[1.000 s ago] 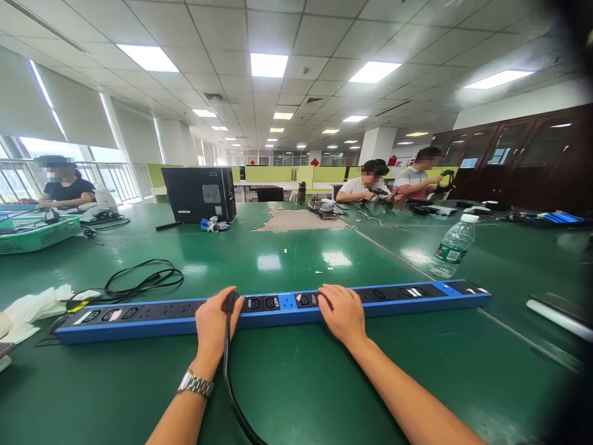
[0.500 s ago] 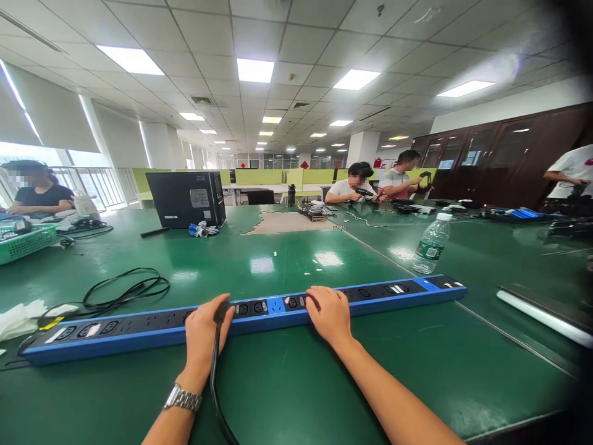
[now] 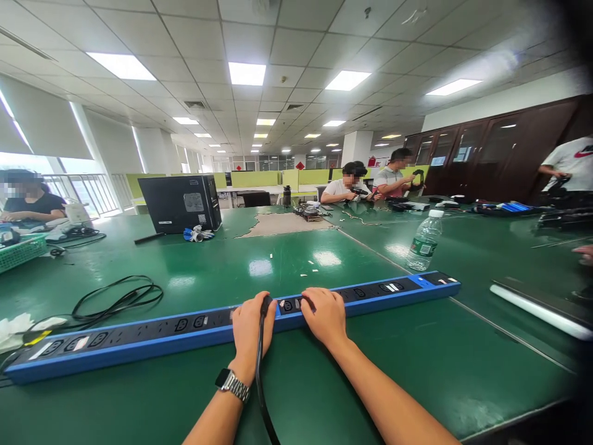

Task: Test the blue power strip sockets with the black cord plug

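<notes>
A long blue and black power strip (image 3: 139,330) lies across the green table (image 3: 324,383) in front of me. My left hand (image 3: 250,330) is closed round a black plug (image 3: 265,304) at a socket near the strip's middle. The plug's black cable (image 3: 260,383) runs down toward me. My right hand (image 3: 327,315) rests on the strip just to the right, its fingers lying curled over the sockets and holding nothing that I can see. A metal watch sits on my left wrist.
A coil of black cable (image 3: 118,300) lies at the left, and white tissue at the far left edge. A water bottle (image 3: 424,240) stands beyond the strip's right end. A black computer case (image 3: 178,201) sits further back. Other people work at the left, the back and the far right.
My left hand has carried the plug to the right along the strip, closer to my right hand. The view has turned a little to the right.
</notes>
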`<state>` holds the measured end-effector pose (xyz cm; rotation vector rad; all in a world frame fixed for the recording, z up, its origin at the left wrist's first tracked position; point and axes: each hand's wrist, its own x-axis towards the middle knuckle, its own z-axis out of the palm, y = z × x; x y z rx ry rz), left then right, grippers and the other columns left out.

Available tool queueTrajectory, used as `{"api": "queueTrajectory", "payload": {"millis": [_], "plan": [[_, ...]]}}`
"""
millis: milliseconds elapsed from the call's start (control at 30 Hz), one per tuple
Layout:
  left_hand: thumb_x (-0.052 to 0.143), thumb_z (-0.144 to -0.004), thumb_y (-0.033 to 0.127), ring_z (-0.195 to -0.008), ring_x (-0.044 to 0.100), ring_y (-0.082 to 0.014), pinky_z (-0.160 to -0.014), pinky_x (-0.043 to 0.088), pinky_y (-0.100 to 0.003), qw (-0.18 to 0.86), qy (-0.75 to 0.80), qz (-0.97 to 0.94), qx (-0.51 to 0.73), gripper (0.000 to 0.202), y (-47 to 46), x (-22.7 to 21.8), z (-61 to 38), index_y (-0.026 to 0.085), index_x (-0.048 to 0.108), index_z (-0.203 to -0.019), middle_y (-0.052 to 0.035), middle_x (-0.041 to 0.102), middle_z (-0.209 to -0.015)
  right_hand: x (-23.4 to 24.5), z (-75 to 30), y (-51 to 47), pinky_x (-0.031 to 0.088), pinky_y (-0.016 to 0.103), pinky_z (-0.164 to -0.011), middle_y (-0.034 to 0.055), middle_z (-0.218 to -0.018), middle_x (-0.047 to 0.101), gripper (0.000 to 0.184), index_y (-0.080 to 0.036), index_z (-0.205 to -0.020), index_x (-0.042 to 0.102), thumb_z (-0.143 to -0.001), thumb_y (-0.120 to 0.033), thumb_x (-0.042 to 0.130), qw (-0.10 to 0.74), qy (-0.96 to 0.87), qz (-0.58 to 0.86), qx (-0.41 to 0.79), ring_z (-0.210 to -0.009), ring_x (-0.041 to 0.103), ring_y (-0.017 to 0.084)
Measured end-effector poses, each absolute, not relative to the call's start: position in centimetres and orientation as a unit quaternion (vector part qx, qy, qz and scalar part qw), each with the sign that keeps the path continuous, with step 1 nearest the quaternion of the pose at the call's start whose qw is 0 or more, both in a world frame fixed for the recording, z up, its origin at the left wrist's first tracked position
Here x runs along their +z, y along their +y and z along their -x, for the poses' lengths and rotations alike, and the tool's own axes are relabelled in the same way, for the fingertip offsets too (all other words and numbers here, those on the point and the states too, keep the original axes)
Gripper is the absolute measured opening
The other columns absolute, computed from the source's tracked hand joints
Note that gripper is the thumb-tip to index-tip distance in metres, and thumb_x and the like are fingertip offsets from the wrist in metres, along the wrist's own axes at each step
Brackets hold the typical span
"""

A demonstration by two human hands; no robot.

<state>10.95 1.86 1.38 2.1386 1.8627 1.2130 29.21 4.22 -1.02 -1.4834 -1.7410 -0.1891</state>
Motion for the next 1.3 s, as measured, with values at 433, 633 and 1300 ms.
{"api": "queueTrajectory", "payload": {"millis": [433, 633, 1300], "plan": [[0.044, -0.095, 0.026, -0.117, 0.055, -0.0235, -0.098, 0.040, -0.042, -0.054, 0.569, -0.778, 0.262, 0.037, 1.2, 1.9, -11.4, 0.022, 0.050, -0.131, -0.0078, 0.064, -0.125, -0.7, -28.0, 3.7, 0.032, 0.042, -0.096, 0.0044, -0.105, 0.073, 0.020, -0.022, -0.092, 0.071, -0.088, -0.027, 0.053, 0.466, -0.660, 0.589, -0.016, -0.105, 0.061, 0.023], [0.051, -0.090, 0.032, -0.122, 0.052, -0.0259, -0.104, 0.037, -0.046, -0.046, 0.578, -0.773, 0.256, 0.050, 1.0, 1.8, -11.5, 0.016, 0.044, -0.138, -0.0117, 0.060, -0.131, -0.3, -25.4, 2.3, 0.046, 0.034, -0.081, 0.0070, -0.091, 0.072, 0.026, -0.020, -0.086, 0.070, -0.090, -0.035, 0.048, 0.593, -0.663, 0.448, 0.088, -0.088, 0.063, 0.020], [0.053, -0.086, 0.034, -0.130, 0.046, -0.0286, -0.109, 0.030, -0.048, -0.045, 0.604, -0.738, 0.297, 0.062, 0.9, -0.6, -11.3, 0.008, 0.039, -0.141, -0.0181, 0.057, -0.135, 2.7, -25.3, 2.0, 0.036, 0.019, -0.039, -0.0016, -0.082, 0.066, 0.040, -0.024, -0.101, 0.060, -0.062, -0.022, 0.068, 0.673, -0.411, 0.307, 0.533, -0.046, 0.052, 0.007]]}}
